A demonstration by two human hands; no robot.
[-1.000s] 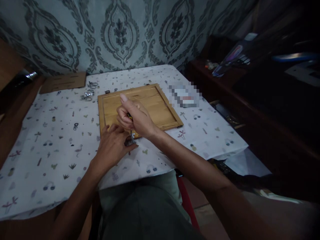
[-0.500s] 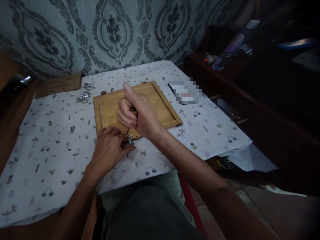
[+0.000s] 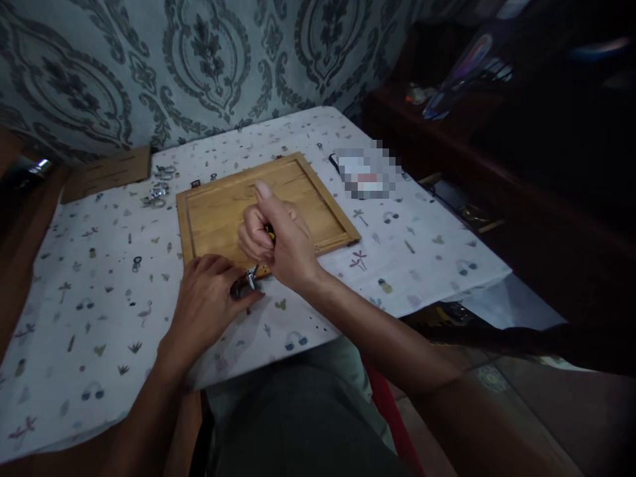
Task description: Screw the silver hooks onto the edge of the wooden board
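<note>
A wooden cabinet door (image 3: 218, 215) with a raised frame lies on the patterned tablecloth. At its near edge sits a metal hinge (image 3: 252, 277). My left hand (image 3: 209, 291) steadies the hinge, fingers over the door's near corner and thumb below the metal. My right hand (image 3: 278, 235) is a fist around a screwdriver (image 3: 269, 232), thumb pointing up. Only a bit of its black and yellow handle shows between the fingers. Its shaft slants down to the hinge; the tip's exact seating is too small to make out.
Several loose metal hinges (image 3: 158, 192) lie left of the door, beside a piece of brown cardboard (image 3: 109, 173). A blurred-out flat item (image 3: 368, 175) rests to the right on the tablecloth (image 3: 427, 265). Dark furniture with a clear bottle (image 3: 457, 76) stands further right.
The view has shifted slightly. My right fist has come a little lower over the door and turned slightly, still around the screwdriver. My left hand stays at the hinge.
</note>
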